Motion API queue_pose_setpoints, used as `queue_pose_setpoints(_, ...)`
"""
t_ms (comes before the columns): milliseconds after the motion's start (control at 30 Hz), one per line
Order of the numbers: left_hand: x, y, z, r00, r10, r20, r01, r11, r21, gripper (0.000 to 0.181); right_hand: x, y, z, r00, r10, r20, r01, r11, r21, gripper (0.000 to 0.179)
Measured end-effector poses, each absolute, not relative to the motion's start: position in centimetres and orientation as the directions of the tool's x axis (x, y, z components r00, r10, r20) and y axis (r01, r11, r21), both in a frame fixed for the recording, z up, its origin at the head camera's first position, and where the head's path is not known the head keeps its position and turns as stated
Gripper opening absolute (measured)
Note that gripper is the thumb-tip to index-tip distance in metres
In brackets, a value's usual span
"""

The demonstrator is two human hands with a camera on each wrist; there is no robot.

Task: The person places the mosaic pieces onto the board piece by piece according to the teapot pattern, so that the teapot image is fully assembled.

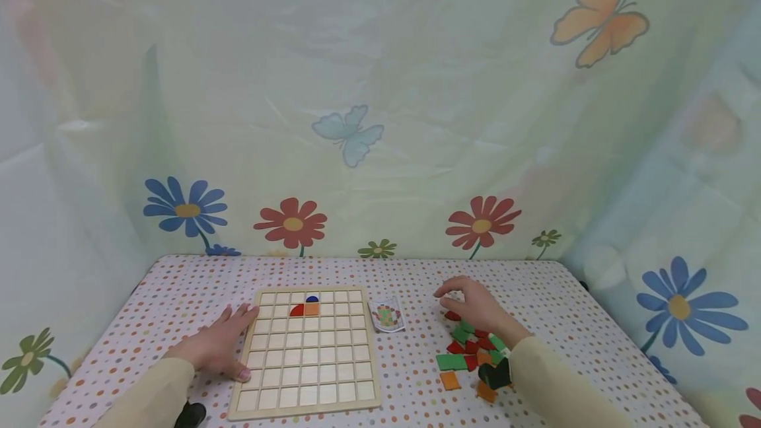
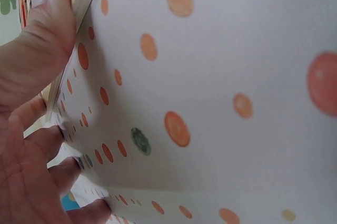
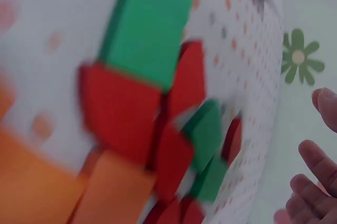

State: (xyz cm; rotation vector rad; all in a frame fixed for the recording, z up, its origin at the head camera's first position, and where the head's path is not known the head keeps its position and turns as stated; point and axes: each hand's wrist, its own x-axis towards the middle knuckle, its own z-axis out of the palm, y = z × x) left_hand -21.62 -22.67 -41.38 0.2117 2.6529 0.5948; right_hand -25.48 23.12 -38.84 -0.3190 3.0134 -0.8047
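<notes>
A wooden grid board [image 1: 245, 375] lies on the table, with a blue round piece [image 1: 312, 299], a red quarter-circle piece [image 1: 297, 310] and an orange square piece [image 1: 312, 309] in its upper cells. My left hand [image 1: 222, 343] rests at the board's left edge, fingers spread and thumb on the frame. Above a heap of loose pieces hovers my right hand [image 1: 475, 306], its fingers loosely bent and nothing between them. Red pieces [image 3: 124, 113] and green pieces [image 3: 152, 23] of that heap show large in the right wrist view.
A small picture card [image 1: 387, 315] lies just right of the board. Orange squares [image 1: 450, 381] sit at the heap's near side. Dotted cloth [image 1: 410, 408] covers the table, and a printed curtain [image 1: 416, 183] stands behind it.
</notes>
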Motion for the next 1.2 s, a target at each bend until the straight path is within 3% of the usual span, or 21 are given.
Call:
queue_pose_setpoints(467, -21.5, -22.7, -41.3, -0.902, 0.259, -0.345, 0.091, 0.896, 0.434, 0.113, -23.8, 27.7, -40.9, -0.993, -0.113, -0.021, -0.087, 0.861, -0.501, 0.013)
queue_pose_setpoints(933, -21.7, -22.8, -41.8, -0.901, 0.259, -0.348, 0.081, 0.889, 0.451, 0.116, -25.0, 26.2, -41.4, -0.996, -0.075, -0.048, -0.046, 0.899, -0.436, 0.013)
queue_pose_setpoints(1200, -21.6, -22.8, -41.5, -0.906, 0.253, -0.341, 0.091, 0.9, 0.427, 0.115, -23.6, 26.9, -41.2, -0.988, -0.131, -0.076, -0.091, 0.914, -0.395, 0.007)
